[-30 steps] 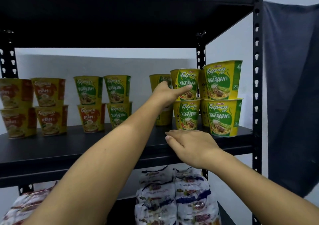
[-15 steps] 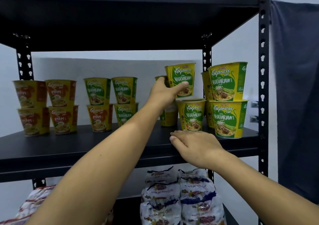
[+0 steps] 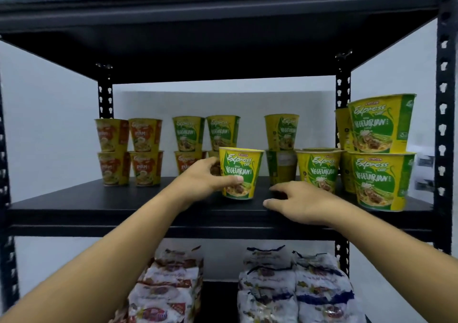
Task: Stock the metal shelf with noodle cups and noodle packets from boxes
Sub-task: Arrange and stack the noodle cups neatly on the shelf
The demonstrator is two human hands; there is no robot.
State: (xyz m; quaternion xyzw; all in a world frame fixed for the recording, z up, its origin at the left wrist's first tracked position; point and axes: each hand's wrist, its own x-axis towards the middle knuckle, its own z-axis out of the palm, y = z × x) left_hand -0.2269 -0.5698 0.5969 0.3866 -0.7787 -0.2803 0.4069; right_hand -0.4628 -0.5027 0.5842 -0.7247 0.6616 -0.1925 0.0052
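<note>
Black shelf (image 3: 99, 198) fills the view, packets (image 3: 297, 290) stacked on the tier below, cups (image 3: 146, 149) in twos along its far side. Left hand (image 3: 205, 180) curls round a green cup (image 3: 244, 171) at mid-shelf; right hand (image 3: 304, 202) lies just right of it, fingers loosely spread.

Black metal shelf (image 3: 443, 124). Middle board (image 3: 74, 206), across frame centre, carries noodle cups. Far left: two two-high stacks of orange cups (image 3: 128, 156). Centre-left: two stacks topped with green cups (image 3: 205, 134). Centre front: single vegetarian cup (image 3: 241, 174), upright. Right: more two-high green stacks (image 3: 381, 154). Beneath that board, bottom of frame: piled noodle packets (image 3: 295, 285).
</note>
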